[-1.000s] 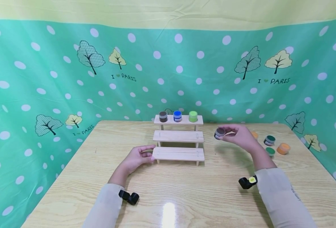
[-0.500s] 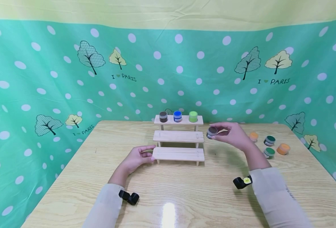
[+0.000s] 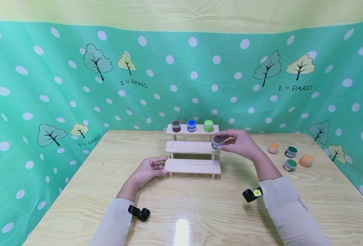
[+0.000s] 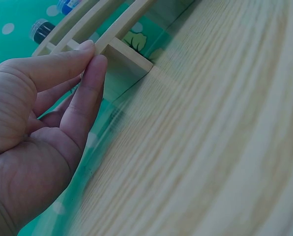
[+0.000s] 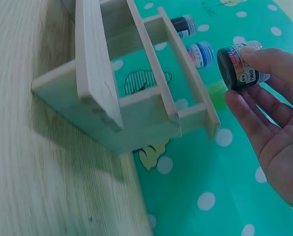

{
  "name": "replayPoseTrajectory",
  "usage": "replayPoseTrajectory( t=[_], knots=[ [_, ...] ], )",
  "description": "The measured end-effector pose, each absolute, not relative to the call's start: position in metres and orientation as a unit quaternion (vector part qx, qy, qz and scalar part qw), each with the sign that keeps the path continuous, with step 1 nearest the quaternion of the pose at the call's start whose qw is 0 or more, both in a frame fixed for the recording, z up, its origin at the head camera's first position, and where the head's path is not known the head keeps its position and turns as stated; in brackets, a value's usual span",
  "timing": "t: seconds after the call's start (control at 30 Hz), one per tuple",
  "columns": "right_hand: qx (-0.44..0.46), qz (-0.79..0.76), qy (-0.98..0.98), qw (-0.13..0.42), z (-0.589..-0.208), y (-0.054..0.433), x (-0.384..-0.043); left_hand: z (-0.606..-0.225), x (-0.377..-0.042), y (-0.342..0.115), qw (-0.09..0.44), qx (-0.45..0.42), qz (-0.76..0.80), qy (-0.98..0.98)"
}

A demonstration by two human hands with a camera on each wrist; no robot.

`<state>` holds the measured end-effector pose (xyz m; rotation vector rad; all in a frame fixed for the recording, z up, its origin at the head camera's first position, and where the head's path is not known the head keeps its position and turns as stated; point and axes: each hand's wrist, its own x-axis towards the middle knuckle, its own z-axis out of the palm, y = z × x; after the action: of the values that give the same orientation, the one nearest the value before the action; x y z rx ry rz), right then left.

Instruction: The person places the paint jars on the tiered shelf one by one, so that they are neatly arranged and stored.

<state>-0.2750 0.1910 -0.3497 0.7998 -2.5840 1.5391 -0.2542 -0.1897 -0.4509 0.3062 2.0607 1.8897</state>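
Observation:
My right hand [image 3: 240, 145] pinches a small dark paint jar [image 3: 217, 142] between thumb and fingers, at the right end of the middle step of a three-step wooden shelf [image 3: 192, 165]. In the right wrist view this jar [image 5: 239, 69] has a printed label and a clear lid. My left hand [image 3: 148, 172] pinches the left end of the bottom step, thumb and fingertip meeting at its corner in the left wrist view. Along the top step stand a dark jar [image 3: 176, 126], a blue jar [image 3: 192, 125] and a light green jar [image 3: 208, 126].
Right of the shelf, two orange jars, one farther back [image 3: 273, 148] and one nearer the edge [image 3: 306, 160], stand on the wooden table [image 3: 181, 201] with two dark green jars [image 3: 290, 151]. A green dotted curtain [image 3: 156, 78] hangs behind the table.
My right hand has carried the dark jar leftward, from beside the shelf to the right end of the middle step. My left hand has stayed at the bottom step.

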Motion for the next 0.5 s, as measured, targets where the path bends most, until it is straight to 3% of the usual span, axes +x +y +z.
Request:
replayPoseTrajectory(
  t=[0.5],
  knots=[
    [0.288, 0.494, -0.821, 0.0, -0.345, 0.157, -0.281, -0.45, -0.253, -0.19, 0.16, 0.106, 0.661, 0.725]
  ],
)
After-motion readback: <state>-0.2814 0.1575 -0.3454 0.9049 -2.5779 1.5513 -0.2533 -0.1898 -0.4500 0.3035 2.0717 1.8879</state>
